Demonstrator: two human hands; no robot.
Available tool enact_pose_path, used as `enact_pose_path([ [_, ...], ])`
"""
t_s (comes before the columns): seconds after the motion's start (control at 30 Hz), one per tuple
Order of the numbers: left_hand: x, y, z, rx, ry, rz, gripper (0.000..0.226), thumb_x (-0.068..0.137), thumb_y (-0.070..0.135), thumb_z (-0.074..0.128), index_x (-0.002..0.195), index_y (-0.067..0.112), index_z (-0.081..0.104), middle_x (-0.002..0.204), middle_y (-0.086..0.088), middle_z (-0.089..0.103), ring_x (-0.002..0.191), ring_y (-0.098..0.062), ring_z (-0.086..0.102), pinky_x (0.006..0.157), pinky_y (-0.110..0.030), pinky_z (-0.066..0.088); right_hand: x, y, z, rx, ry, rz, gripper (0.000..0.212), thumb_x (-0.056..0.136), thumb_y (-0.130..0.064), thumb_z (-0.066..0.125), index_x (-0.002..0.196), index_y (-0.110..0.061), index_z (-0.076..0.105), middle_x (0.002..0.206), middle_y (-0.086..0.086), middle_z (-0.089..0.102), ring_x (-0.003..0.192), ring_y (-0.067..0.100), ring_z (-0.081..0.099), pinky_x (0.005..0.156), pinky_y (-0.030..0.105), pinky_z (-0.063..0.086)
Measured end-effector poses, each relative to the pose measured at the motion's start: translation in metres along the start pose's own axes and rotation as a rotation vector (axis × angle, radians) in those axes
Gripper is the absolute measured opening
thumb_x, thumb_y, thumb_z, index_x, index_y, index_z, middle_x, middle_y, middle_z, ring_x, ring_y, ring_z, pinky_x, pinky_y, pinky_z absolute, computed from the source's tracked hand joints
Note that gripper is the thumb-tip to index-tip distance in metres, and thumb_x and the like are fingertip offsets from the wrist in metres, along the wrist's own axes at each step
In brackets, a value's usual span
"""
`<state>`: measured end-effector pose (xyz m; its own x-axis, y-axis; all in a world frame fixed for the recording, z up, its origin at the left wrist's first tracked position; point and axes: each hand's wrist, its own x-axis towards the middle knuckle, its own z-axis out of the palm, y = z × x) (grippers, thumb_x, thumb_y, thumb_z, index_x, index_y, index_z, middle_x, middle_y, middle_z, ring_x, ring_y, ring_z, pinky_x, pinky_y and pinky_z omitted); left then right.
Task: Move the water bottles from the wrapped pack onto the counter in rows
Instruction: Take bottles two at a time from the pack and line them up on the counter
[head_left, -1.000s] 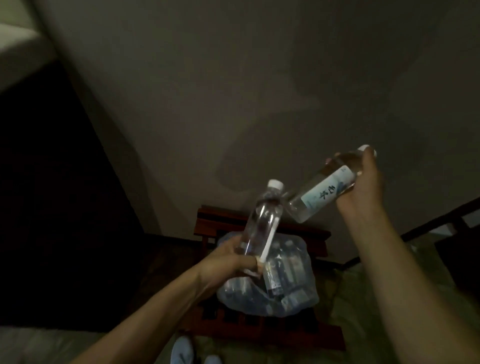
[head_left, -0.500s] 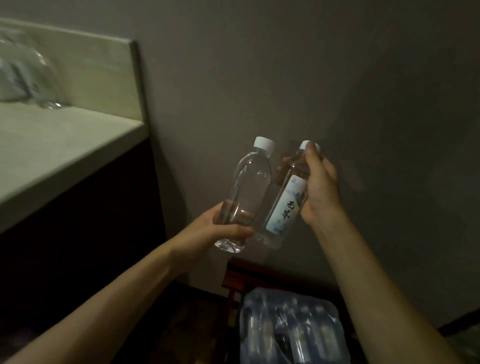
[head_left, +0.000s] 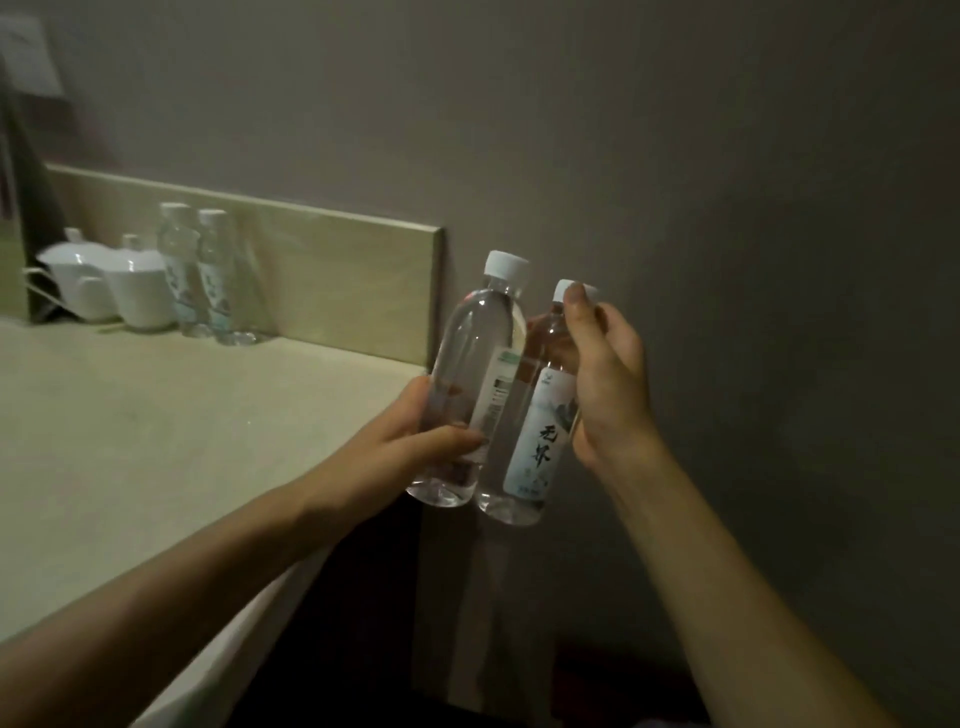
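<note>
I hold two clear water bottles with white caps side by side in the air, just past the counter's right end. My left hand (head_left: 415, 441) grips the lower body of the left bottle (head_left: 475, 338). My right hand (head_left: 608, 384) holds the neck and upper part of the right bottle (head_left: 540, 452), whose white label faces me. Both are upright, slightly tilted, and touch each other. Two more water bottles (head_left: 200, 275) stand together at the back of the beige counter (head_left: 156, 441). The wrapped pack is out of view.
White cups with lids (head_left: 104, 280) stand at the counter's back left beside the two bottles. A low backsplash (head_left: 337, 286) runs along the rear. A grey wall (head_left: 727, 208) lies behind and to the right. Dark cabinet front sits under the counter.
My view has swung left and up from the pack on the floor rack to the counter. Both hands have carried their bottles up beside the counter's right end.
</note>
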<state>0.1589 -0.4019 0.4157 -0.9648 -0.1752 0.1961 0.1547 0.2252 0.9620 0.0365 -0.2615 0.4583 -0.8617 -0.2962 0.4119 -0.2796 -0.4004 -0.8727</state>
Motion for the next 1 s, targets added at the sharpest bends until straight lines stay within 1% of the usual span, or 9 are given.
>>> enact_pose_path([
  [0.17, -0.010, -0.012, -0.093, 0.011, -0.045, -0.047, 0.049, 0.082, 0.029, 0.071, 0.125, 0.033, 0.048, 0.116, 0.009, 0.069, 0.109, -0.007, 0.068, 0.084, -0.026, 0.059, 0.010, 0.026, 0.086, -0.078, -0.041, -0.034, 0.023, 0.092, -0.043, 0.061, 0.089, -0.020, 0.061, 0.076, -0.005, 0.071, 0.070, 0.011, 0.069, 0.062, 0.025, 0.055],
  [0.3, -0.010, -0.027, -0.140, 0.048, 0.165, -0.027, 0.060, 0.070, 0.017, 0.083, 0.116, 0.029, 0.048, 0.112, 0.005, 0.065, 0.099, -0.005, 0.069, 0.069, -0.019, 0.059, 0.015, 0.045, 0.145, -0.156, -0.065, -0.104, 0.018, 0.093, -0.042, 0.060, 0.094, -0.024, 0.060, 0.089, 0.000, 0.071, 0.083, 0.014, 0.070, 0.075, 0.033, 0.060],
  [0.43, 0.001, -0.046, -0.171, -0.002, 0.303, -0.035, 0.070, 0.071, -0.008, 0.077, 0.121, 0.021, 0.038, 0.110, 0.001, 0.063, 0.100, -0.012, 0.070, 0.068, -0.017, 0.058, 0.015, 0.065, 0.185, -0.179, -0.160, -0.138, 0.014, 0.096, -0.032, 0.057, 0.101, -0.020, 0.055, 0.097, 0.006, 0.066, 0.089, 0.015, 0.068, 0.083, 0.039, 0.060],
  [0.53, 0.009, -0.056, -0.181, -0.015, 0.366, -0.021, 0.080, 0.074, -0.008, 0.076, 0.129, 0.028, 0.030, 0.111, 0.005, 0.062, 0.095, -0.002, 0.069, 0.067, -0.012, 0.056, 0.015, 0.083, 0.201, -0.256, -0.181, -0.170, 0.008, 0.097, -0.033, 0.056, 0.098, -0.026, 0.053, 0.091, -0.005, 0.065, 0.086, 0.011, 0.067, 0.082, 0.040, 0.059],
  [0.6, 0.010, -0.062, -0.186, -0.005, 0.373, -0.009, 0.082, 0.077, -0.007, 0.074, 0.134, 0.030, 0.028, 0.114, 0.008, 0.061, 0.097, 0.003, 0.068, 0.073, -0.015, 0.057, 0.013, 0.094, 0.208, -0.280, -0.169, -0.174, 0.006, 0.097, -0.035, 0.055, 0.098, -0.029, 0.052, 0.088, -0.011, 0.064, 0.085, 0.006, 0.065, 0.081, 0.037, 0.059],
  [0.67, 0.009, -0.069, -0.189, 0.016, 0.382, -0.013, 0.081, 0.081, -0.004, 0.070, 0.139, 0.028, 0.025, 0.122, 0.004, 0.058, 0.110, -0.006, 0.063, 0.091, -0.027, 0.055, 0.011, 0.103, 0.212, -0.313, -0.164, -0.189, 0.004, 0.098, -0.039, 0.051, 0.099, -0.035, 0.051, 0.087, -0.013, 0.063, 0.083, 0.001, 0.065, 0.077, 0.024, 0.056],
  [0.73, 0.006, -0.073, -0.190, 0.053, 0.420, -0.037, 0.076, 0.083, -0.003, 0.066, 0.140, 0.025, 0.025, 0.133, -0.004, 0.049, 0.124, -0.019, 0.053, 0.104, -0.041, 0.049, 0.010, 0.105, 0.217, -0.380, -0.179, -0.218, 0.010, 0.099, -0.044, 0.046, 0.101, -0.035, 0.049, 0.089, -0.011, 0.064, 0.082, 0.003, 0.065, 0.072, 0.019, 0.053],
  [0.8, 0.005, -0.074, -0.187, 0.126, 0.436, -0.061, 0.071, 0.083, -0.001, 0.062, 0.139, 0.022, 0.025, 0.136, -0.008, 0.040, 0.129, -0.025, 0.045, 0.109, -0.049, 0.044, 0.010, 0.106, 0.217, -0.427, -0.193, -0.212, 0.023, 0.097, -0.049, 0.042, 0.107, -0.029, 0.046, 0.097, -0.001, 0.065, 0.089, 0.015, 0.066, 0.076, 0.029, 0.054],
  [1.0, -0.004, -0.073, -0.188, 0.510, 0.390, -0.036, 0.077, 0.085, 0.007, 0.062, 0.150, 0.013, 0.022, 0.144, -0.011, 0.031, 0.134, -0.028, 0.032, 0.115, -0.050, 0.033, -0.020, 0.132, 0.185, -0.712, -0.328, 0.019, 0.069, 0.087, -0.049, 0.063, 0.140, -0.024, 0.028, 0.134, 0.005, 0.052, 0.120, 0.022, 0.055, 0.098, 0.044, 0.050],
])
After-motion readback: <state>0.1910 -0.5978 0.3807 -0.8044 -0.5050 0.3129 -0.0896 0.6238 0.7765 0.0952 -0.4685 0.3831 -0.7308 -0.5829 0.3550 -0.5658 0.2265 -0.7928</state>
